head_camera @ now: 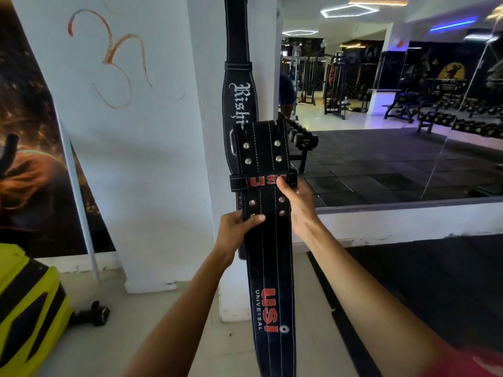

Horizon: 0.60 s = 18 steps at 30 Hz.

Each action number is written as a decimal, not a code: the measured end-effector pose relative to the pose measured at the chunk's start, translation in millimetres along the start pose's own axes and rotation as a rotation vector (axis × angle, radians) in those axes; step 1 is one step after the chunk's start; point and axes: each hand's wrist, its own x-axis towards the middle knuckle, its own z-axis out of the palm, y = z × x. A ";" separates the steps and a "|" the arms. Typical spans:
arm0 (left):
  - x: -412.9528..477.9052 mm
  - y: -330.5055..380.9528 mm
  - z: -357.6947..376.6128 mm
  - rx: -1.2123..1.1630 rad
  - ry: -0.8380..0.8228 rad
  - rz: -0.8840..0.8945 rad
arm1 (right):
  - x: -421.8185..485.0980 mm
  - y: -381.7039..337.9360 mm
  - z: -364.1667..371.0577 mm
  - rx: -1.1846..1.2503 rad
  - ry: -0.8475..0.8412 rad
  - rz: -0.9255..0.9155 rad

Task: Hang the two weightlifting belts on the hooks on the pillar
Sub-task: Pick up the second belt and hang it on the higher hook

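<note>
A black belt with white gothic lettering [239,99] hangs down the white pillar [206,131]; its top runs out of the frame, so the hook is hidden. In front of it I hold a second black belt with red "USI" print [268,268], upright, its buckle end at the top and its tail hanging toward the floor. My left hand [239,227] grips its left edge below the rivets. My right hand [295,202] grips its right edge at the loop.
A large wall mirror [394,104] to the right of the pillar reflects gym machines and a dumbbell rack. A yellow and black machine [27,308] stands at the lower left, with a dark dumbbell [95,312] on the floor beside it. Black floor mats [408,281] lie at the right.
</note>
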 end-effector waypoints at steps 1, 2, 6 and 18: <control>-3.4 -4.3 0.4 -0.003 0.006 -0.006 | 2.1 -3.7 1.3 0.012 0.018 -0.008; -10.9 -17.1 -2.6 0.045 -0.004 -0.038 | 3.3 -7.5 2.2 0.022 0.032 -0.017; -37.0 -49.1 -21.5 0.359 -0.264 -0.162 | 3.3 -6.9 -0.3 0.045 0.024 -0.007; 6.4 87.2 11.3 -0.281 0.123 0.120 | -22.0 8.1 -18.1 -0.111 -0.234 -0.037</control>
